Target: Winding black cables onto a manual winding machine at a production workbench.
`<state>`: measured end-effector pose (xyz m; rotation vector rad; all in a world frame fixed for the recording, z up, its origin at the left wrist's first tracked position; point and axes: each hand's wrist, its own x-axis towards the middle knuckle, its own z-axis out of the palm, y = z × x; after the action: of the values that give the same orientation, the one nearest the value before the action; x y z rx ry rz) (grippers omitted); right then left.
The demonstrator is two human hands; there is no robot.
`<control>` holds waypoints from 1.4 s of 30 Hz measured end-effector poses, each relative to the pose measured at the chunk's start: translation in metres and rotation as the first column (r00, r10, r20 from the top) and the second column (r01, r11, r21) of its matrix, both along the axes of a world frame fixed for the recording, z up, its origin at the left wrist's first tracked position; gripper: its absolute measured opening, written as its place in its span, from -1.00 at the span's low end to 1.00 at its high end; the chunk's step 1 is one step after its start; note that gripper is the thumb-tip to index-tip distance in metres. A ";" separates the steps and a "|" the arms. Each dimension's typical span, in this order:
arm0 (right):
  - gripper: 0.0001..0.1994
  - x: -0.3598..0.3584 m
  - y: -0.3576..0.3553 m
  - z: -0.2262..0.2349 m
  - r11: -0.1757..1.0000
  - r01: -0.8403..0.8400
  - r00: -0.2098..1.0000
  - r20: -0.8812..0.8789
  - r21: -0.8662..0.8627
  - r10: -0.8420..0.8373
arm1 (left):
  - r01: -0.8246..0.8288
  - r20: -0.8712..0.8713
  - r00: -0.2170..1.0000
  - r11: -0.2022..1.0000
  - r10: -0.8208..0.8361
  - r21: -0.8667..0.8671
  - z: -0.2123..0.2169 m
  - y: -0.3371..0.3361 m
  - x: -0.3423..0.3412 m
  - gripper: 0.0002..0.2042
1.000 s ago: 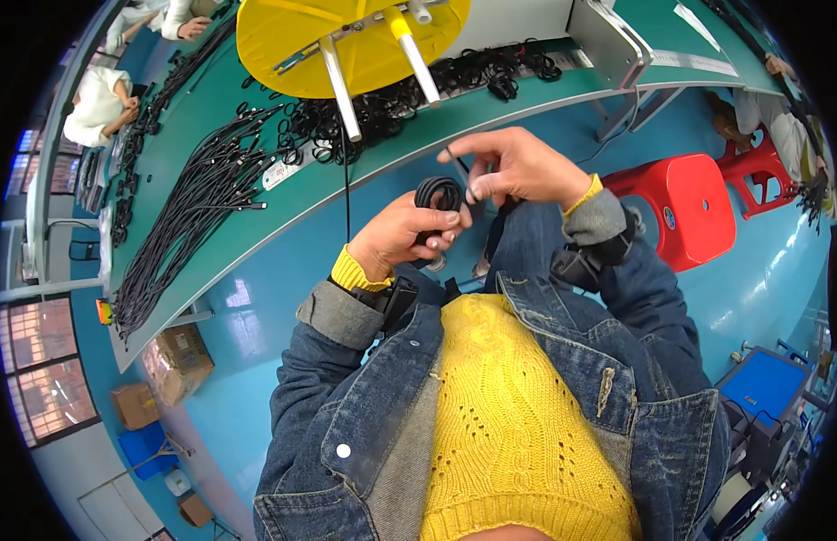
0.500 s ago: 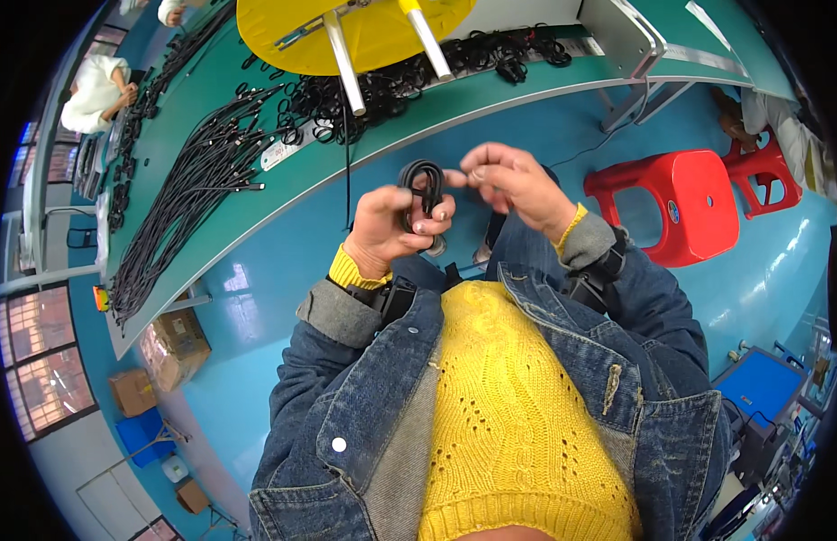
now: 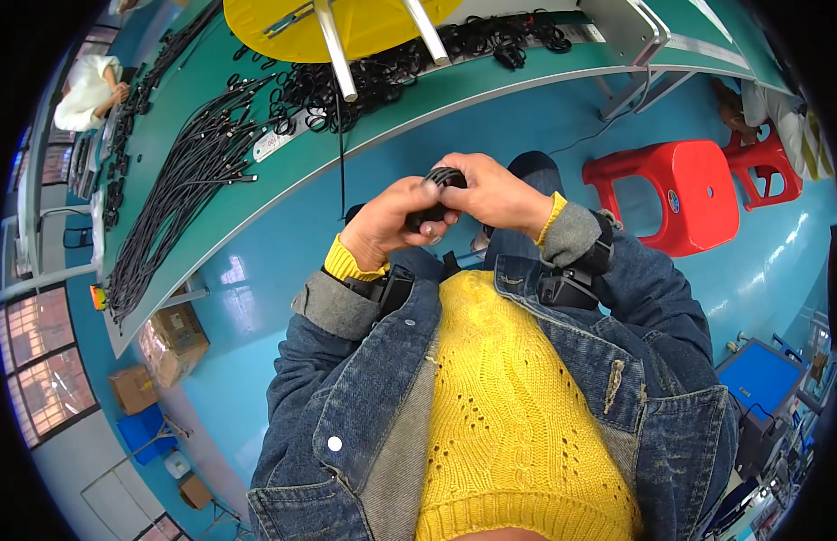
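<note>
A coiled black cable (image 3: 448,177) is held between my two hands, above the floor and in front of the table edge. My left hand (image 3: 388,218) is closed around its left and lower side. My right hand (image 3: 496,193) grips the upper right of the coil, with the thumb across it and the fingers behind. Much of the loop is hidden by the fingers. On the green table nearby lies a large bundle of straight black cables (image 3: 179,194), their connector ends toward me. Behind it is a pile of small coiled black cables (image 3: 382,81).
A yellow round-topped stand (image 3: 292,36) with metal legs sits on the green table (image 3: 283,180). One cable (image 3: 342,171) dangles off the edge. Red stools (image 3: 693,198) stand at right. Cardboard boxes (image 3: 170,343) are at lower left. A person in white (image 3: 86,95) works far left.
My right hand has come left and taken hold of the coil, which was in my left hand alone. The coil has turned and is now more covered by fingers. The view has shifted slightly.
</note>
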<state>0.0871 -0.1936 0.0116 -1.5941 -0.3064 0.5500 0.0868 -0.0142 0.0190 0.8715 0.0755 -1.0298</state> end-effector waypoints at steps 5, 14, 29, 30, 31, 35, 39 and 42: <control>-0.78 0.001 -0.012 0.007 1.000 0.003 0.999 0.053 -0.015 -0.002 | 0.147 0.199 0.962 0.968 -0.188 0.203 0.001 -0.005 -0.001 -0.81; -0.59 -0.003 -0.007 0.017 0.791 0.226 0.824 0.545 -0.568 0.156 | 0.024 0.577 0.718 0.843 -0.389 0.538 -0.001 -0.035 -0.016 -0.78; -0.56 0.015 -0.013 -0.011 0.982 0.163 0.976 -0.129 -0.101 -0.175 | -0.152 -0.310 0.950 0.896 0.016 -0.418 -0.025 0.012 -0.010 -0.49; -0.59 0.013 -0.014 -0.012 0.981 0.181 0.974 -0.129 -0.068 -0.188 | -0.211 -0.322 0.943 0.893 0.080 -0.397 -0.022 0.014 -0.012 -0.47; -0.59 0.011 -0.015 -0.015 0.983 0.166 0.977 -0.123 -0.077 -0.174 | -0.221 -0.312 0.946 0.883 0.090 -0.415 -0.020 0.016 -0.013 -0.47; -0.60 0.004 -0.018 -0.029 0.991 0.119 0.960 -0.249 -0.067 -0.132 | -0.283 -0.255 0.951 0.835 0.178 -0.472 -0.009 0.024 -0.020 -0.48; -0.66 -0.002 -0.015 -0.047 0.991 0.060 0.954 -0.286 -0.123 -0.093 | -0.344 -0.221 0.934 0.873 0.280 -0.347 -0.007 0.043 -0.029 -0.52; -0.70 -0.007 -0.014 -0.060 0.980 0.013 0.955 -0.289 -0.201 -0.072 | -0.192 -0.268 0.955 0.956 0.129 -0.224 -0.005 0.058 -0.032 -0.66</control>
<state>0.0800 -0.2077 -0.0485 -1.6764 0.0086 0.7939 0.0551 0.0437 0.0137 0.4955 0.2246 -0.9666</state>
